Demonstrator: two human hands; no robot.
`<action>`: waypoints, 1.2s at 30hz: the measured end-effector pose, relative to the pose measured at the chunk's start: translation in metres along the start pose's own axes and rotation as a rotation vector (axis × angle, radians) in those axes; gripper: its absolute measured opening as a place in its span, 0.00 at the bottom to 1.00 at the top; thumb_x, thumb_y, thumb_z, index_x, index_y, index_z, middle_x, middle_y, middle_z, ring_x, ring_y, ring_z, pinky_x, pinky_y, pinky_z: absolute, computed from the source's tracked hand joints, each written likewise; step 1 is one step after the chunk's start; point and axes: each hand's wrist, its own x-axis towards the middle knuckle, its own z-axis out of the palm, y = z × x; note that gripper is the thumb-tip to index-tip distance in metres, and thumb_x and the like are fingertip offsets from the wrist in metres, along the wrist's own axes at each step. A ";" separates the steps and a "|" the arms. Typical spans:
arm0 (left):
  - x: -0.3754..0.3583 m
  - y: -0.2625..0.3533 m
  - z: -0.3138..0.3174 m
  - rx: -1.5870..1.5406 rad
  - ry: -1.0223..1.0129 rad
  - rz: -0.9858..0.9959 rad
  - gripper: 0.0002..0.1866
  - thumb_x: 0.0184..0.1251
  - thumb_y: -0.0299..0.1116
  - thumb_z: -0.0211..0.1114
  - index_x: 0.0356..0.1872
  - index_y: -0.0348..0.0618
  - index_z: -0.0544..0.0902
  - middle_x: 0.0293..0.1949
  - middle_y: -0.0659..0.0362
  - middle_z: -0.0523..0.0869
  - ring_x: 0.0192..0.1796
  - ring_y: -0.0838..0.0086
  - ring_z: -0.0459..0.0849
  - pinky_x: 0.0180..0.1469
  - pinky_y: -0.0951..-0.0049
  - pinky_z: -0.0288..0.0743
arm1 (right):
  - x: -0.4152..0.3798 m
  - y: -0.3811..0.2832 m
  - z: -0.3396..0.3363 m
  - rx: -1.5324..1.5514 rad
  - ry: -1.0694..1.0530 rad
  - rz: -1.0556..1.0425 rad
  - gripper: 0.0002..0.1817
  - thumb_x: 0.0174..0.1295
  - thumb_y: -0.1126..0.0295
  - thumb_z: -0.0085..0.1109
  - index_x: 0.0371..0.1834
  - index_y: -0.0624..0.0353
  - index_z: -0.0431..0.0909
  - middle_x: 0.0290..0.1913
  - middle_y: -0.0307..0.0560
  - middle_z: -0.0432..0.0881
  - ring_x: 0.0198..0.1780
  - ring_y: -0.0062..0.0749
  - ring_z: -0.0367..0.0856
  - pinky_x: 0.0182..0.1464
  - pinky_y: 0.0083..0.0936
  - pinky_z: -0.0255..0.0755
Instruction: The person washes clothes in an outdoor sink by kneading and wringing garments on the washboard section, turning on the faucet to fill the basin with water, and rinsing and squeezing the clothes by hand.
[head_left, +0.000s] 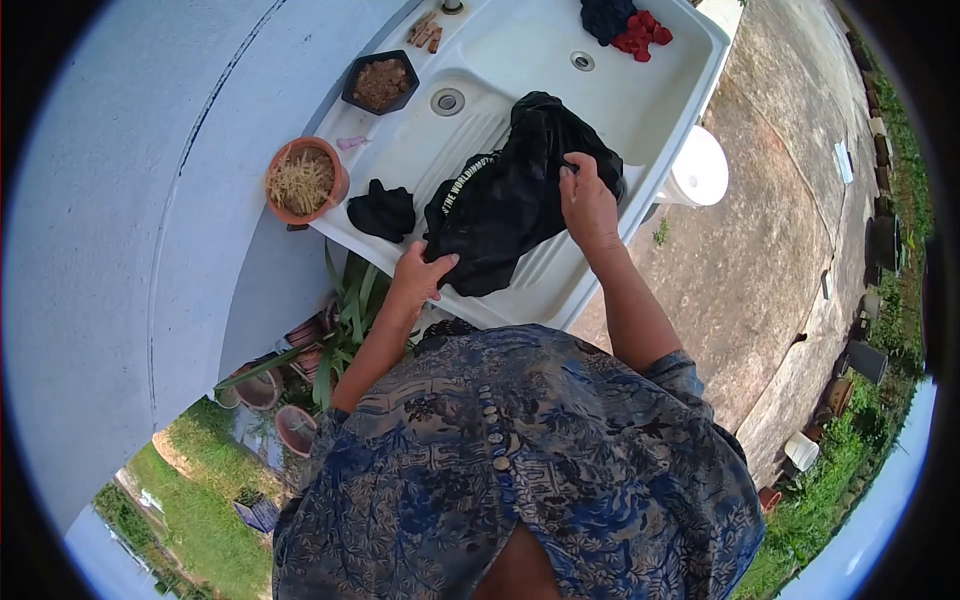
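Observation:
A black garment with pale lettering (pixel 500 205) lies bunched over the ribbed washboard part of a white sink (pixel 400 150). At its lower left edge, my left hand (pixel 412 280) pinches the cloth between thumb and fingers. My right hand (pixel 588 200) is at the garment's right side, its thumb and fingers closed on the fabric. Just left of the garment sits a smaller black cloth (pixel 382 211), touched by neither hand. Dark blue cloth (pixel 606 18) and red cloth (pixel 642 36) lie in the basin at the far end.
Along the sink's left edge are a terracotta pot with dry straw (pixel 303 181), a black pot of soil (pixel 381 83) and wooden clothes pegs (pixel 425 33). A white bucket (pixel 697 168) stands beyond the right edge. Green plants (pixel 350 300) grow below left.

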 end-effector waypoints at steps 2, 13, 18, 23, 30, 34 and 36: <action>-0.004 0.008 -0.003 0.015 -0.005 0.021 0.20 0.57 0.36 0.68 0.45 0.34 0.73 0.29 0.60 0.78 0.20 0.83 0.73 0.12 0.80 0.64 | -0.026 -0.027 0.043 -0.098 -0.155 -0.378 0.10 0.64 0.67 0.51 0.47 0.52 0.67 0.22 0.47 0.78 0.26 0.46 0.78 0.34 0.37 0.68; -0.049 0.016 -0.013 -0.406 -0.297 -0.168 0.15 0.63 0.37 0.64 0.44 0.39 0.73 0.27 0.64 0.78 0.11 0.86 0.63 0.11 0.82 0.64 | 0.053 0.079 0.056 -0.672 -0.124 -0.634 0.19 0.61 0.72 0.43 0.55 0.40 0.68 0.27 0.44 0.76 0.30 0.36 0.77 0.45 0.37 0.66; -0.033 0.002 -0.030 -0.375 -0.198 -0.163 0.19 0.62 0.38 0.65 0.45 0.34 0.72 0.29 0.58 0.80 0.16 0.84 0.70 0.16 0.79 0.68 | 0.047 0.047 0.050 -0.186 -0.073 0.028 0.22 0.63 0.72 0.46 0.61 0.46 0.62 0.25 0.49 0.80 0.26 0.45 0.79 0.40 0.33 0.68; -0.028 0.024 -0.008 0.267 -0.052 0.095 0.23 0.61 0.35 0.64 0.51 0.30 0.72 0.37 0.53 0.83 0.32 0.75 0.81 0.22 0.74 0.74 | -0.024 -0.030 0.083 0.003 -0.234 -0.742 0.24 0.56 0.71 0.56 0.57 0.52 0.64 0.22 0.40 0.76 0.22 0.36 0.76 0.35 0.30 0.59; -0.044 0.009 -0.029 0.121 -0.291 -0.038 0.17 0.64 0.34 0.61 0.52 0.39 0.75 0.32 0.64 0.80 0.28 0.84 0.75 0.25 0.81 0.72 | 0.068 0.074 0.080 -0.490 -0.312 -0.293 0.28 0.61 0.72 0.44 0.68 0.57 0.57 0.30 0.54 0.83 0.31 0.48 0.82 0.49 0.46 0.72; -0.040 0.017 -0.018 0.085 -0.289 -0.028 0.19 0.63 0.36 0.63 0.51 0.38 0.76 0.30 0.64 0.80 0.29 0.83 0.75 0.28 0.79 0.73 | 0.101 0.074 0.037 -0.437 -0.245 0.305 0.28 0.67 0.61 0.42 0.68 0.59 0.53 0.42 0.62 0.82 0.44 0.55 0.82 0.54 0.44 0.70; -0.029 0.010 -0.032 0.395 -0.224 0.101 0.22 0.61 0.37 0.65 0.53 0.35 0.74 0.32 0.59 0.82 0.30 0.75 0.79 0.34 0.75 0.76 | 0.111 0.114 0.036 -0.255 -0.107 0.395 0.27 0.66 0.60 0.44 0.66 0.58 0.57 0.45 0.65 0.80 0.49 0.57 0.79 0.55 0.44 0.70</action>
